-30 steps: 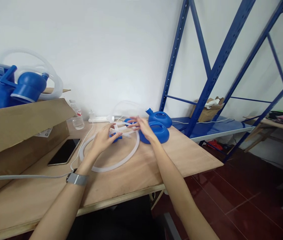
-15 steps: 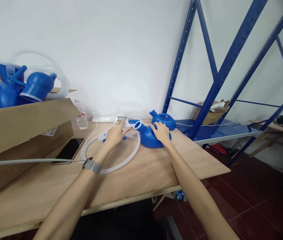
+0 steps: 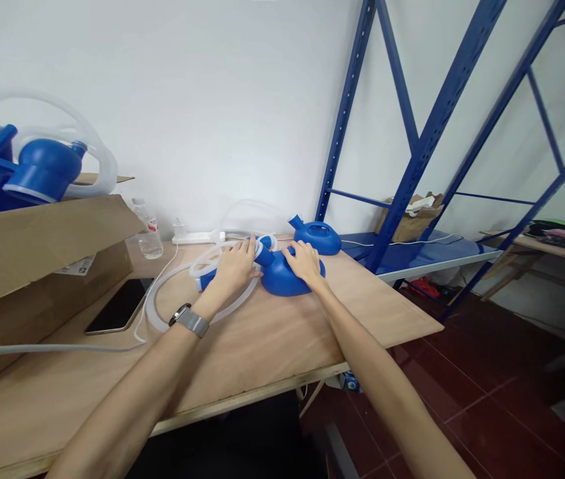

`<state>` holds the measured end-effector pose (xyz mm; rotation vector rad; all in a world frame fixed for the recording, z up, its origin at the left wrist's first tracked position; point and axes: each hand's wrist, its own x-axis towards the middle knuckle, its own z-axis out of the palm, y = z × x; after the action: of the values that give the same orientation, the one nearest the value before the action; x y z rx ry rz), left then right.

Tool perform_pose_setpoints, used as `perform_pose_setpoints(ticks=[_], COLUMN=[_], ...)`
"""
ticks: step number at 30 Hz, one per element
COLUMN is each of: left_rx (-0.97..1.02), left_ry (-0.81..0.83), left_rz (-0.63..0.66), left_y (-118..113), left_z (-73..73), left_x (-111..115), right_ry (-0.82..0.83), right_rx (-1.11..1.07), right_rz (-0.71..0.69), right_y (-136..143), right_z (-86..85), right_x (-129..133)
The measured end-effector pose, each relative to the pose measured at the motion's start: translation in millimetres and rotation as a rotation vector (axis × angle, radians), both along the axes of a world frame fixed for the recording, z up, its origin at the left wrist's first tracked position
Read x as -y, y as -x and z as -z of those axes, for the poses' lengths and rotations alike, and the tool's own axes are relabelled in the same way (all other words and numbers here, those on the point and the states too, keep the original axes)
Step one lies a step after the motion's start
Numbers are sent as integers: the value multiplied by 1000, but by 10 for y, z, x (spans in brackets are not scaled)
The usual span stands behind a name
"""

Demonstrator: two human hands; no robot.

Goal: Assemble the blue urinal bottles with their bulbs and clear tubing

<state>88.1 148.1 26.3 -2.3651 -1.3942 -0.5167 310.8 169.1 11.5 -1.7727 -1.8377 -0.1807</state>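
A blue plastic urinal bottle (image 3: 282,281) with an angled neck lies on the wooden table. My right hand (image 3: 305,261) is closed around its top, at the handle. My left hand (image 3: 236,265) grips the bottle's mouth, fingers above and thumb below; the palm side is hidden. Behind and left of that hand, a clear flexible tube (image 3: 153,307) lies in loops, with blue parts (image 3: 206,279) among them. A second blue urinal bottle (image 3: 318,237) rests farther back, its neck pointing up and left.
On the left is an open cardboard box (image 3: 47,249) heaped with blue bottles (image 3: 45,169) and tubing. A phone (image 3: 121,306), a water bottle (image 3: 150,233) and a power strip (image 3: 197,237) lie nearby. Blue shelving (image 3: 432,126) stands at the right, holding a small carton (image 3: 414,219).
My left hand has moved from the tubing onto the bottle's mouth, covering its white rim. The right hand stays on the bottle. The whole view has shifted slightly right.
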Motion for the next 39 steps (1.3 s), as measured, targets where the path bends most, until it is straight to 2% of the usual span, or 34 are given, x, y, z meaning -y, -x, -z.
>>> perform_pose_setpoints(ticks=[6,11,15,21,25,29,32,35,39], left_rx=[-30,-13,18,99,130,197,153,105,299], left_ry=[-47,-75,-79,17,118,233,246,243,210], left_rz=[-55,4,0,8,70,55,50,125,225], left_y=[-69,-124,-147,-98,2,-35,-146,-209,-163], left_z=[39,38,53,111,-9,-304,-471,-474,-317], left_x=[-52,-90,-81,-36,-63,-147,-244,-331,-391], right_ry=[5,3,-6,-36,-39,-52,-49,-41,-39], right_rx=[8,1,3,0,8,9,12,15,9], right_rz=[-7,-17,-22,-10,-18,-31,-33,-30,-41], right_y=[16,4,11,48,40,18,9,7,20], right_z=[-17,3,11,6,19,34,32,22,9], right_x=[8,-15,-31,-47,-70,-86,-79,-64,-58])
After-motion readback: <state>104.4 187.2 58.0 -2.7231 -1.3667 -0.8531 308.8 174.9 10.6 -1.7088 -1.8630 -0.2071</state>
